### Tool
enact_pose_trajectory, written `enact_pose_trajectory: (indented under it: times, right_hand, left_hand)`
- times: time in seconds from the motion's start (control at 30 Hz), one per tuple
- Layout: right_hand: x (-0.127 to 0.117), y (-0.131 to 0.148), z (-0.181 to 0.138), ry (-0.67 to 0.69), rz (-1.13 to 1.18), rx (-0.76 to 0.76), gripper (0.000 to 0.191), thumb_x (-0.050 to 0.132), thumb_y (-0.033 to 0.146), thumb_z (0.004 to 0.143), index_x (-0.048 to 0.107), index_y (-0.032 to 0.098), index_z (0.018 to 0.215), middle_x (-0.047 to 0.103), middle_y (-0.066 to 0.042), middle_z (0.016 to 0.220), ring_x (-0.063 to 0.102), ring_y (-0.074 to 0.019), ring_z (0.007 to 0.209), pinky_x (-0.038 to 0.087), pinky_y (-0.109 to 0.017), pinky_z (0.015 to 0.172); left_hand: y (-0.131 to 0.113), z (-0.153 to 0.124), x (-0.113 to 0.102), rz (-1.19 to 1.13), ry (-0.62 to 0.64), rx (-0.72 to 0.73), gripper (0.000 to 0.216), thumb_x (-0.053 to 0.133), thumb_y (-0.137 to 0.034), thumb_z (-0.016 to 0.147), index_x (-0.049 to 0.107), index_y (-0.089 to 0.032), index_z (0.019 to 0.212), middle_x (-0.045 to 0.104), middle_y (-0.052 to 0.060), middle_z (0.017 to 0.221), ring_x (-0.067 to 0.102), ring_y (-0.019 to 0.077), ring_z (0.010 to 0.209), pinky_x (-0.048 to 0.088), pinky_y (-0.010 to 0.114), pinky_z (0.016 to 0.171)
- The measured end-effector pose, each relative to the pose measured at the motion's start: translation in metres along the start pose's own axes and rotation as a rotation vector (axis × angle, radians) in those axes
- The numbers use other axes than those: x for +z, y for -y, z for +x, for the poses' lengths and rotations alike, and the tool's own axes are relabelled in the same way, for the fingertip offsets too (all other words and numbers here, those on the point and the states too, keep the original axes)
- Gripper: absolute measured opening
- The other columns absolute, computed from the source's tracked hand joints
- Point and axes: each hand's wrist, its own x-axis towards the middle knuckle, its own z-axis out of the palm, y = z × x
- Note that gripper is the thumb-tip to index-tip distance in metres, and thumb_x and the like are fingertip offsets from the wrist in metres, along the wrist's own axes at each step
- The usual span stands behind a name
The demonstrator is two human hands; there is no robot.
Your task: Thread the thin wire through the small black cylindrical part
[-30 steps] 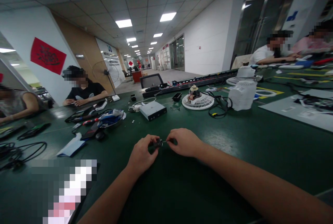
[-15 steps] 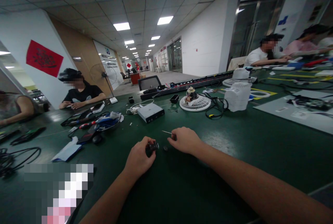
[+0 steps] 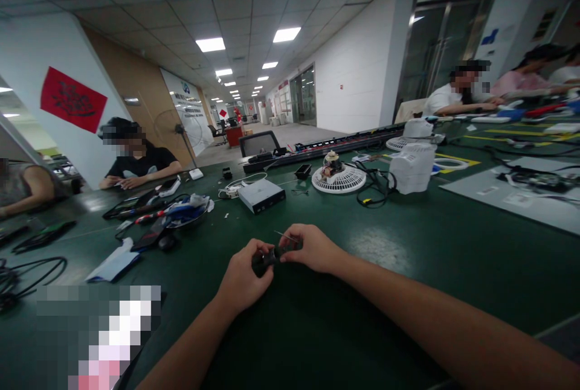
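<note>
my left hand (image 3: 241, 274) is closed around a short, dark, glossy cylinder (image 3: 267, 258), thumb below and fingers over it, its open end pointing toward my right hand (image 3: 315, 249). the fingertips of that right hand are drawn together right at this end, with a thin, straight, silver metal rod (image 3: 284, 235) caught in the same grip, its tip slanting up and free. whether a small part sits in my pinch too, i cannot tell; my fingers cover the spot. the cylinder is just above the dark green, smooth tabletop (image 3: 317, 335).

as i judge it, having 2 jobs for 1 pinch is the weak point: if i shift my fingertips, the rod could slide out or its tip could scrape something. squeezing a round, slick body too lightly could let it twist, and anything small inside might drop and roll off.

farther out, the flat, silver-and-black rectangular metal box (image 3: 261, 194) has tiny front markings i can't read. 2 pale labels on the light grey flat board (image 3: 548, 212) are illegible. the red paper diamond (image 3: 73, 99) carries dark characters, and the white wall sign (image 3: 185, 100) a blue-green logo above blurred lettering; no brand comes through.
</note>
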Motion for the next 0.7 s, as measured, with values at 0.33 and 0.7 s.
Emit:
enact_pose_trajectory:
  times: [0.33,0.7]
  right_hand:
    - [0.0027,-0.001,-0.0003,-0.157,0.107,-0.235,0.016,0.075,0.022,0.075,0.077,0.023,0.091,0.066,-0.001,0.083,0.061,-0.014,0.077,0.046,-0.026,0.071]
    - [0.0044,0.001,-0.0012,-0.113,0.188,-0.246,0.011,0.08,0.028,0.069,0.077,0.02,0.076,0.064,0.0,0.074,0.058,-0.0128,0.069,0.045,-0.025,0.064]
  left_hand:
    - [-0.0041,-0.0034,0.0033,-0.123,-0.132,0.137,0.023,0.066,-0.017,0.076,0.048,-0.021,0.089,0.068,0.004,0.103,0.066,0.0177,0.094,0.053,0.033,0.085]
    - [-0.0018,-0.0033,0.0019,-0.015,-0.163,0.237,0.02,0.065,-0.014,0.076,0.05,-0.022,0.087,0.068,0.004,0.104,0.066,0.0186,0.096,0.054,0.033,0.084]
